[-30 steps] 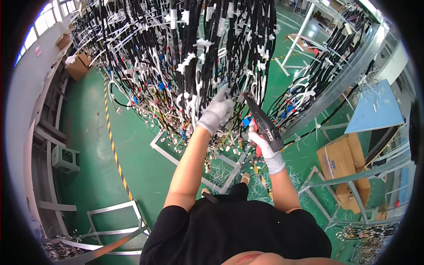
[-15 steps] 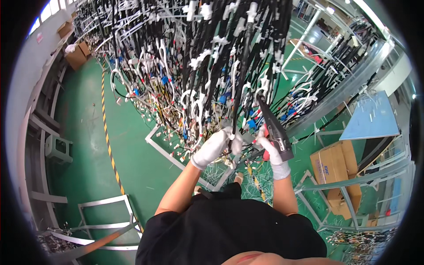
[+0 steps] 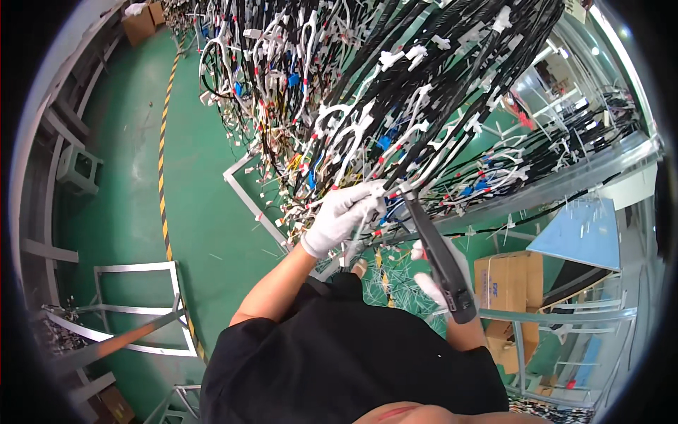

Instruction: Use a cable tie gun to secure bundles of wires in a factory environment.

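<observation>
Thick bundles of black wire harness [image 3: 424, 78] with white, red and blue connector ends hang in front of me. My left hand [image 3: 342, 218], in a white glove, is closed around the lower end of one harness branch; its fingertips hide the exact grip. My right hand [image 3: 432, 286], also gloved, holds a black cable tie gun [image 3: 439, 258] by its handle, its fingers partly loosened. The gun's nose points up and left, touching or very near the branch just right of my left fingers. A pale thin strip hangs blurred below my left hand.
Clipped tie ends [image 3: 402, 272] litter the green floor near my feet. A metal frame [image 3: 247, 201] stands under the harnesses. To the right are a cardboard box [image 3: 505, 283] and a blue panel [image 3: 583, 233]. Another metal frame [image 3: 134, 268] and a stool [image 3: 79, 169] are on the left.
The view has turned, and the hanging harnesses now slant to the upper right. The tie gun has tilted, its nose coming to the branch by my left hand. My right fingers have loosened.
</observation>
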Available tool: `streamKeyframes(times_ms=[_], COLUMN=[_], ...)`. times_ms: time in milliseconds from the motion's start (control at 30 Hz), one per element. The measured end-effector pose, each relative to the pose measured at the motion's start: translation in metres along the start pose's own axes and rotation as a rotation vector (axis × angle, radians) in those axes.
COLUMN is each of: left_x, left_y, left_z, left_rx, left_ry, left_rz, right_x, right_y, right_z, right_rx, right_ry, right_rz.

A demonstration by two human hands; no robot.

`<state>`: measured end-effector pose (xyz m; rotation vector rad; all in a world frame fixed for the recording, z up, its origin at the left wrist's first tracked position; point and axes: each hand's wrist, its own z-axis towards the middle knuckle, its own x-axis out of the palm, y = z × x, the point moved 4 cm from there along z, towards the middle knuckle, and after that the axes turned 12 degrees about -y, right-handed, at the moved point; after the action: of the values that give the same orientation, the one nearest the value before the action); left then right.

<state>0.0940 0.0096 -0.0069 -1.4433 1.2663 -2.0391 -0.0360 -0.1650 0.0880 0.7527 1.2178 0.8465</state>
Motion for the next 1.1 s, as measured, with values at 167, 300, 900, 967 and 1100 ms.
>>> streamKeyframes(times_ms=[167,300,900,967,1100], left_x=[0.003,0.005,0.004,0.007,0.012], left_y=[-0.023,-0.026,-0.037,-0.037,-0.033], left_z=[-0.008,-0.011,-0.011,-0.010,-0.004], left_rx=[0.618,0.680,0.727,0.721,0.646], left_ry=[-0.316,-0.341,-0.397,-0.387,-0.328], left_rz=[0.707,0.861,0.909,0.908,0.842], right_x=[0.010,0.014,0.034,0.033,0.029], right_y=[0.023,0.022,0.005,0.001,-0.033], right_z=[0.010,0.008,0.016,0.013,0.000], right_rx=[-0.071,-0.218,-0.391,-0.225,0.004], right_ry=[0.055,0.037,-0.024,-0.050,-0.024], right_rz=[-0.229,-0.310,-0.478,-0.180,-0.132])
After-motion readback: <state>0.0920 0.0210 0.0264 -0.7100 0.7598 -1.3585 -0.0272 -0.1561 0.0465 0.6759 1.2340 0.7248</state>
